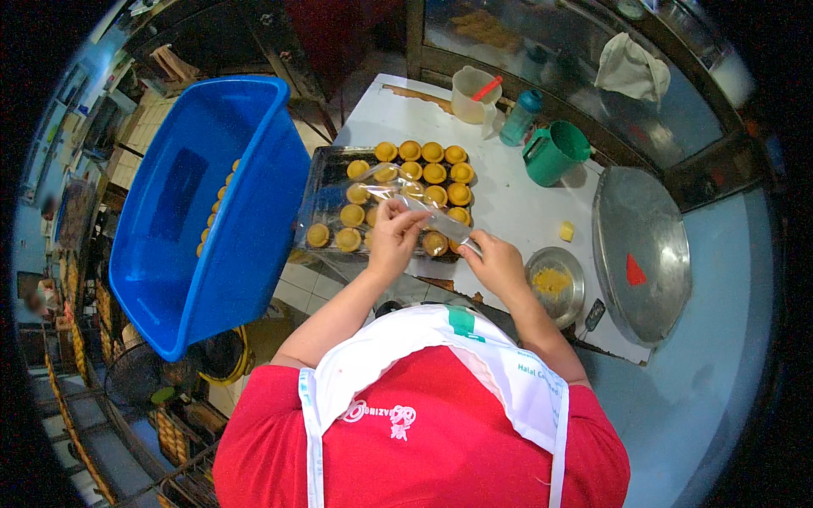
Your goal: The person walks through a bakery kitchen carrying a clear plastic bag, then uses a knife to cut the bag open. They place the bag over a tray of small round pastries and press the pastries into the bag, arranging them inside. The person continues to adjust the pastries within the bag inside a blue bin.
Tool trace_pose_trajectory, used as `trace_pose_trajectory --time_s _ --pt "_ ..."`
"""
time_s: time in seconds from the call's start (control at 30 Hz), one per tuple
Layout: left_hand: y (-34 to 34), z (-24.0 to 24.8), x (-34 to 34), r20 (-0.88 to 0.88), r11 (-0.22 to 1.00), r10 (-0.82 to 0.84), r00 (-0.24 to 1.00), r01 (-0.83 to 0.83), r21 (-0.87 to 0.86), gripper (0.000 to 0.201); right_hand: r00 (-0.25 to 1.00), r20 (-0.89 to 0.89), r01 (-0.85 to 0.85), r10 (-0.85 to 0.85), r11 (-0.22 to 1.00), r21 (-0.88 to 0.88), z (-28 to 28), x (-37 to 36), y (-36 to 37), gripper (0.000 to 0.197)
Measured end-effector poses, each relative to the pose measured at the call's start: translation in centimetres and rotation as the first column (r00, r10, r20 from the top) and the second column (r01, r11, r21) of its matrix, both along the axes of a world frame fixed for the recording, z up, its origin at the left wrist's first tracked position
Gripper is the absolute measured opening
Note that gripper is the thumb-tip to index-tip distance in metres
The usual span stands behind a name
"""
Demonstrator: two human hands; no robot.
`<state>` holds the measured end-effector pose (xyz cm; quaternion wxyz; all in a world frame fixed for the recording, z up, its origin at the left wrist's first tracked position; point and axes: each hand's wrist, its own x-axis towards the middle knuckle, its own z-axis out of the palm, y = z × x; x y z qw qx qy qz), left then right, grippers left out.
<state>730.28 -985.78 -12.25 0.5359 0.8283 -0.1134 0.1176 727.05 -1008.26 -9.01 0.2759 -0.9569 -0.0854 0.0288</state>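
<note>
A dark baking tray (318,182) on the white table carries rows of small round golden pastry cups (433,152). Over its near part I hold clear, shiny plastic film (440,222), stretched slantwise above the pastries. My right hand (495,264) grips the film's narrow rolled-looking end at the tray's near right corner. With fingers pinched together, my left hand (395,240) is at the film's near edge. Loose film spreads left of that hand, over some of the cups. Whether it is a sheet or a bag, I cannot tell.
Left of the table stands a large blue tub (190,203) with more pastry cups inside. A metal bowl (576,292) of yellow crumbs, a yellow block (566,230) and a big round metal tray (639,254) lie right. Behind are jugs (555,154) and a bottle (520,118).
</note>
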Motion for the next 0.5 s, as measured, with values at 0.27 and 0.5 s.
trace_pose_trajectory --time_s 0.27,0.5 --pt "-1.3 1.7 -0.9 0.166 0.975 -0.112 0.98 0.076 0.211 0.023 0.97 0.235 0.03 -0.059 0.992 0.126 -1.2 2.6 3.4 0.035" --pt "0.9 6.0 -1.9 0.236 0.962 -0.231 0.944 0.185 0.2 0.051 0.935 0.353 -0.057 -0.043 0.962 0.268 0.1 3.5 2.2 0.051"
